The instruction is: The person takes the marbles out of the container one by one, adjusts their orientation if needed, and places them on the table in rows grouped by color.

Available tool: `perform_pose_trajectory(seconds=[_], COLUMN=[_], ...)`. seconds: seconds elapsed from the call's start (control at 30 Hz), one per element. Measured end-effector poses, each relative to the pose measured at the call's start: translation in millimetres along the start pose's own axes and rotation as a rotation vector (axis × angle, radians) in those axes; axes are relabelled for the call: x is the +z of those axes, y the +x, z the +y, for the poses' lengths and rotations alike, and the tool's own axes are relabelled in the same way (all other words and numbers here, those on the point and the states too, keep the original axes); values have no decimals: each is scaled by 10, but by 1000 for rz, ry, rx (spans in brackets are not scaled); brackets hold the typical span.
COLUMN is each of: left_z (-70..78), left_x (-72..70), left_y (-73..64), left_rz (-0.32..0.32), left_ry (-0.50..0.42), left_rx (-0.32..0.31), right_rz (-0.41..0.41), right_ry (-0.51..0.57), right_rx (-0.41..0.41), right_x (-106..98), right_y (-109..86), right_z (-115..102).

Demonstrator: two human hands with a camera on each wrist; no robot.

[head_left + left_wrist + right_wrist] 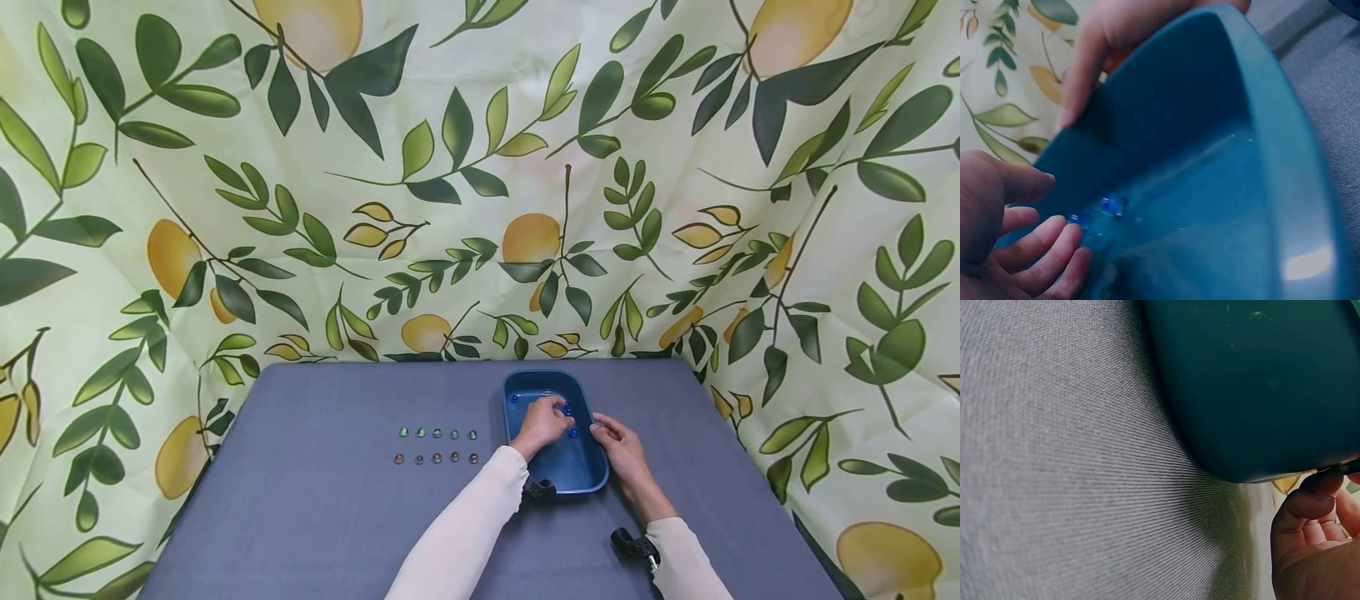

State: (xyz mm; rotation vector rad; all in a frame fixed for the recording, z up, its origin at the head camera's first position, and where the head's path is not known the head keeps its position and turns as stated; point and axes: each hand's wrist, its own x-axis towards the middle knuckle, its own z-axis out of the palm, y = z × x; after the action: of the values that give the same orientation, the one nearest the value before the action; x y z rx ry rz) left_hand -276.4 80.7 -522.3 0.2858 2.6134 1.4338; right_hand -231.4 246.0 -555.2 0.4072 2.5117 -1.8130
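Observation:
A blue plastic bin (570, 471) stands on the table, with several small blue glass pieces (573, 433) on its floor. My left hand (546, 422) reaches inside it, over the blue pieces. In the left wrist view its thumb and loosely bent fingers (1054, 250) are apart, with nothing seen between them. My right hand (624, 450) holds the bin's right rim; in the right wrist view, thumb and fingers (1319, 500) meet at that edge.
Left of the bin, a row of green glass pieces (437, 432) lies behind a row of reddish-brown ones (437, 458) on the grey tablecloth (322, 517). A leaf-and-lemon printed curtain (450, 217) borders the table at the back and sides.

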Motion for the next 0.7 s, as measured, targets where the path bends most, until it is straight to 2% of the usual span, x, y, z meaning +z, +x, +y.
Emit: perform_pose_trajectory(seconds=[0.2, 0.47, 0.7], left_z=[-44, -23, -27], left_x=[91, 97, 104], left_y=[16, 23, 45], left_rz=[-23, -45, -52], left_ry=[5, -20, -18], left_rx=[-58, -72, -127], right_rz=[-2, -7, -8], right_ry=[27, 35, 32], right_rx=[-10, -14, -9], right_x=[-1, -4, -4], right_y=[11, 9, 0], right_z=[3, 7, -2])
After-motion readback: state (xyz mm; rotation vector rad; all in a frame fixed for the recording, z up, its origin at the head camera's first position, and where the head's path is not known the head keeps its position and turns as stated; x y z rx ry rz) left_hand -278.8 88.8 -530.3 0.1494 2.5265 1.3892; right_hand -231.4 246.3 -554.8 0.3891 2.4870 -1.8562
